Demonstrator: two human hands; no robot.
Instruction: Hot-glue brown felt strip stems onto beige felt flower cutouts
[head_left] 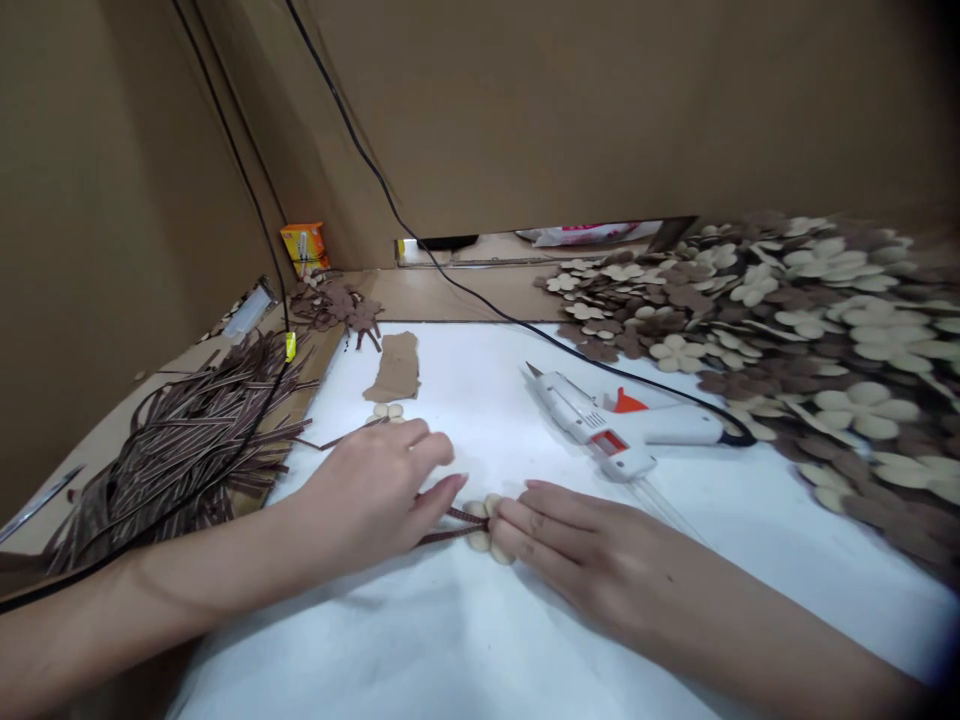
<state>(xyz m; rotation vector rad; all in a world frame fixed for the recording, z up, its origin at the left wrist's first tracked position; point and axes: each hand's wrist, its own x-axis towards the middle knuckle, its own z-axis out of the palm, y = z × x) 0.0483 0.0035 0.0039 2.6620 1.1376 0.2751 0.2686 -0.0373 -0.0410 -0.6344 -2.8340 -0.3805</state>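
A cream flower (478, 541) lies on the white work surface (420, 640), with two brown ribbon strands (448, 535) running left from its middle. The fingertips of my right hand (562, 535) press together on the flower's right part. My left hand (382, 480) is just left of it, over the ribbon strands, thumb and fingers apart; whether it touches the ribbon is hidden. Behind my left hand, another cream flower (388, 411) shows, with a ribbon (341, 437) beside it. A white glue gun (600, 425) with an orange trigger rests beyond my right hand.
Brown ribbons (187, 430) are heaped at left. Cream and brown flowers (810, 330) pile up at right. A black cable (480, 297) crosses the surface to the glue gun. A cardboard scrap (396, 367), an orange box (305, 247) and brown flowers (337, 303) sit farther back.
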